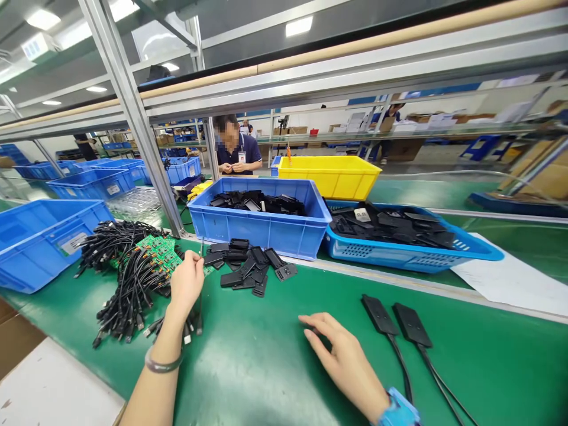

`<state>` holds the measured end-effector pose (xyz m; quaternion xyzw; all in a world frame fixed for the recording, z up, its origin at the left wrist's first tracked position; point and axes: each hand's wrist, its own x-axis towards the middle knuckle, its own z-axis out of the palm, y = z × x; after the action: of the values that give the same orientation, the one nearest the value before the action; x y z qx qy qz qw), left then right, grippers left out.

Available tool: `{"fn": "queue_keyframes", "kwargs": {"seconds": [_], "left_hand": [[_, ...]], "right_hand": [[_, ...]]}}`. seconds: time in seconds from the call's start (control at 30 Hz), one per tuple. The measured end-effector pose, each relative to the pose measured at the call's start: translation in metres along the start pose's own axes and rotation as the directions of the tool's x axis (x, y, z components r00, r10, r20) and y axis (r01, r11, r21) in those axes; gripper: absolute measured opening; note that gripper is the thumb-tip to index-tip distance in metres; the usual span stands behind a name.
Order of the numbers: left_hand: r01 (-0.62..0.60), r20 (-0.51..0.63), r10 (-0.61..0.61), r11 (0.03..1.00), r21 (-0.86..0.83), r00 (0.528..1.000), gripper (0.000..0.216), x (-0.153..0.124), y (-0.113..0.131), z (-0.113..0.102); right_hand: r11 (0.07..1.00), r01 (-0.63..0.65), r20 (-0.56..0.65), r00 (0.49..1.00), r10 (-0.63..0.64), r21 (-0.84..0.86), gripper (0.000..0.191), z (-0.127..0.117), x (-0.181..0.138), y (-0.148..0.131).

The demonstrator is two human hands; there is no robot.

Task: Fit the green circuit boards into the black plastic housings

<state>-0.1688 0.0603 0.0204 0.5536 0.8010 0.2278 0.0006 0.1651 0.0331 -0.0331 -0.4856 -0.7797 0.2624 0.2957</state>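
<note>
My left hand (188, 283) is pinched closed at the right edge of a pile of green circuit boards (155, 254) with black cables (137, 284). A thin edge rises above its fingertips, a bit of green shows beside them and a blurred cable hangs below; the fingers mostly hide this piece. Just right of it lies a heap of black plastic housings (248, 269). My right hand (339, 355) hovers over the green table, fingers loosely stretched and nothing in them. To its right lie two black cased units (412, 325) with cables running toward me.
Behind the housings stands a blue bin (261, 231) of black parts, beside a blue perforated basket (399, 251) of similar parts. A yellow bin (328, 177) is farther back, another blue bin (26, 254) at left. A metal post (142, 136) rises behind the cables. A co-worker (239, 151) sits opposite.
</note>
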Motion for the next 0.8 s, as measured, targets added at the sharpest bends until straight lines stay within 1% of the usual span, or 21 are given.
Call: {"fn": "queue_keyframes", "kwargs": {"seconds": [0.03, 0.07, 0.1, 0.13, 0.17, 0.2, 0.23, 0.27, 0.3, 0.33, 0.37, 0.4, 0.43, 0.47, 0.53, 0.6, 0.67, 0.7, 0.73, 0.77, 0.8], "left_hand": [[-0.029, -0.014, 0.027, 0.979, -0.201, 1.0, 0.023, -0.001, 0.004, -0.001], [-0.05, -0.001, 0.055, 0.906, -0.419, 0.998, 0.023, -0.003, 0.009, -0.001], [-0.046, 0.04, 0.088, 0.791, -0.61, 0.995, 0.024, -0.006, 0.016, 0.0], [-0.009, 0.109, 0.134, 0.671, -0.741, 0.985, 0.026, -0.012, 0.024, 0.002], [0.048, 0.203, 0.199, 0.589, -0.807, 0.959, 0.028, -0.018, 0.032, 0.005], [0.103, 0.293, 0.282, 0.537, -0.837, 0.914, 0.03, -0.025, 0.041, 0.009], [0.136, 0.359, 0.369, 0.51, -0.849, 0.857, 0.03, -0.031, 0.048, 0.014], [0.134, 0.391, 0.444, 0.507, -0.851, 0.807, 0.028, -0.036, 0.053, 0.019], [0.081, 0.385, 0.494, 0.53, -0.844, 0.78, 0.026, -0.039, 0.056, 0.025], [-0.018, 0.343, 0.509, 0.578, -0.816, 0.79, 0.025, -0.04, 0.057, 0.031], [-0.145, 0.268, 0.494, 0.649, -0.746, 0.827, 0.027, -0.039, 0.055, 0.037], [-0.265, 0.181, 0.467, 0.733, -0.627, 0.866, 0.033, -0.036, 0.051, 0.043], [-0.346, 0.108, 0.447, 0.804, -0.484, 0.888, 0.041, -0.032, 0.045, 0.048], [-0.387, 0.066, 0.437, 0.849, -0.359, 0.897, 0.048, -0.027, 0.04, 0.052], [-0.402, 0.067, 0.427, 0.886, -0.234, 0.902, 0.052, -0.019, 0.031, 0.059], [-0.397, 0.072, 0.42, 0.892, -0.217, 0.905, 0.047, -0.017, 0.029, 0.061], [-0.345, 0.054, 0.382, 0.88, -0.327, 0.923, 0.045, -0.022, 0.035, 0.061], [-0.286, 0.072, 0.354, 0.845, -0.451, 0.932, 0.049, -0.027, 0.04, 0.061], [-0.194, 0.121, 0.33, 0.773, -0.603, 0.936, 0.054, -0.032, 0.047, 0.061], [-0.068, 0.198, 0.32, 0.66, -0.748, 0.927, 0.059, -0.039, 0.054, 0.062], [0.076, 0.285, 0.331, 0.524, -0.848, 0.9, 0.064, -0.045, 0.06, 0.062]], "right_hand": [[0.994, -0.032, 0.039, 0.999, 0.028, 0.102, 0.034, 0.001, 0.0, -0.006], [0.975, -0.074, 0.09, 0.994, 0.056, 0.209, 0.036, 0.003, -0.001, -0.011], [0.938, -0.127, 0.149, 0.985, 0.082, 0.323, 0.037, 0.006, -0.001, -0.017], [0.877, -0.187, 0.209, 0.973, 0.101, 0.443, 0.039, 0.009, -0.002, -0.021], [0.786, -0.247, 0.264, 0.958, 0.111, 0.567, 0.042, 0.013, -0.003, -0.026], [0.665, -0.301, 0.309, 0.945, 0.109, 0.684, 0.046, 0.017, -0.004, -0.029], [0.523, -0.341, 0.341, 0.935, 0.1, 0.781, 0.053, 0.021, -0.005, -0.033], [0.377, -0.366, 0.36, 0.929, 0.091, 0.851, 0.06, 0.024, -0.006, -0.036], [0.246, -0.383, 0.372, 0.924, 0.09, 0.891, 0.064, 0.026, -0.007, -0.039], [0.148, -0.395, 0.384, 0.918, 0.1, 0.907, 0.065, 0.027, -0.008, -0.042], [0.093, -0.406, 0.394, 0.911, 0.12, 0.909, 0.064, 0.027, -0.008, -0.045], [0.079, -0.411, 0.397, 0.905, 0.151, 0.908, 0.063, 0.026, -0.009, -0.047], [0.096, -0.413, 0.391, 0.901, 0.186, 0.906, 0.062, 0.024, -0.009, -0.049], [0.136, -0.41, 0.376, 0.9, 0.219, 0.902, 0.061, 0.021, -0.009, -0.049], [0.248, -0.4, 0.331, 0.902, 0.277, 0.882, 0.059, 0.016, -0.008, -0.049], [0.371, -0.399, 0.278, 0.899, 0.337, 0.839, 0.053, 0.011, -0.008, -0.045], [0.484, -0.39, 0.21, 0.899, 0.385, 0.784, 0.052, 0.007, -0.007, -0.039], [0.528, -0.381, 0.181, 0.903, 0.391, 0.759, 0.052, 0.005, -0.006, -0.037], [0.564, -0.369, 0.162, 0.91, 0.383, 0.738, 0.053, 0.004, -0.006, -0.034], [0.593, -0.356, 0.156, 0.919, 0.362, 0.723, 0.054, 0.004, -0.006, -0.032], [0.617, -0.341, 0.157, 0.93, 0.334, 0.709, 0.054, 0.004, -0.006, -0.03]]}}
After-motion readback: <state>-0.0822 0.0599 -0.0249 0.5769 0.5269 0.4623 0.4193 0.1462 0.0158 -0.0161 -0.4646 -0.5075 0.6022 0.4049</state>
